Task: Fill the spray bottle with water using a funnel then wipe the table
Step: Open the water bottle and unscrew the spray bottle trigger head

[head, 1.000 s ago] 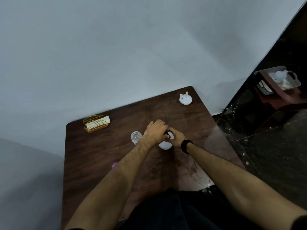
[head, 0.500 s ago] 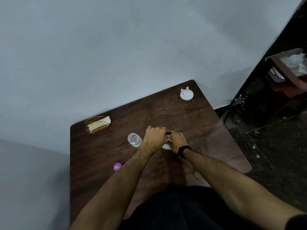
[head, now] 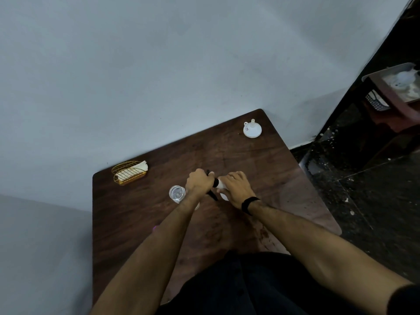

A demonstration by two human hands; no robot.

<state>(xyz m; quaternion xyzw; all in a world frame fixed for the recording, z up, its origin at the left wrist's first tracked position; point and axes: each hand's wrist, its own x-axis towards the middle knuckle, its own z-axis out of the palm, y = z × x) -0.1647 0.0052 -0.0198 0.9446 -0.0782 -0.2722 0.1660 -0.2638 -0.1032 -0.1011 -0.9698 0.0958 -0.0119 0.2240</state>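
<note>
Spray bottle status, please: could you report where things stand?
Left hand grips black spray head. Right hand holds white spray bottle. Funnel untouched at far corner. Water glass beside left wrist.

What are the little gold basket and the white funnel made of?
The gold basket looks like thin metal wire: you can see through its shiny bars. The white funnel is probably plastic, smooth and matte, though the picture can't settle that.

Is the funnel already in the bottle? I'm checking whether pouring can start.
No: the white funnel sits upside down at the table's far corner, away from the spray bottle in both hands.
</note>
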